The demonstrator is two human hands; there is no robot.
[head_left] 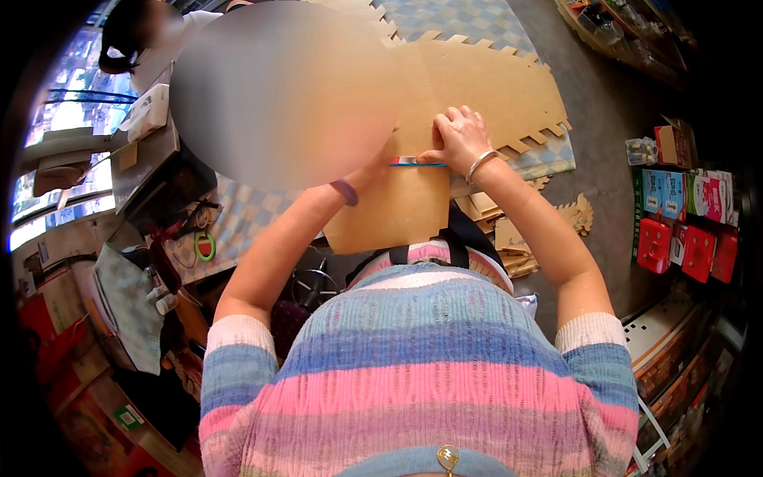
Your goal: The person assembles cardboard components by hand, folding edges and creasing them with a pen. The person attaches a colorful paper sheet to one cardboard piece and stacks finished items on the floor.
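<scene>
In front of me lies a large sheet of brown cardboard [477,79] with notched, tooth-like edges. A plain flap of brown cardboard [397,211] hangs toward my body over the table's near side. Across it, between my hands, is a thin flat strip [405,161] with a blue edge and some red and white. My right hand [461,139], with a silver bangle at the wrist, curls over the cardboard, its thumb pressed on the strip's right end. My left hand [373,176] reaches the strip's left end; a blurred patch hides its fingers.
A checked cloth [246,211] covers the table. Green-handled scissors [205,246] lie at its left. Notched cardboard pieces [517,238] are stacked below, right of my lap. Coloured boxes [675,195] stand on the right, and a person [139,36] is at the far left.
</scene>
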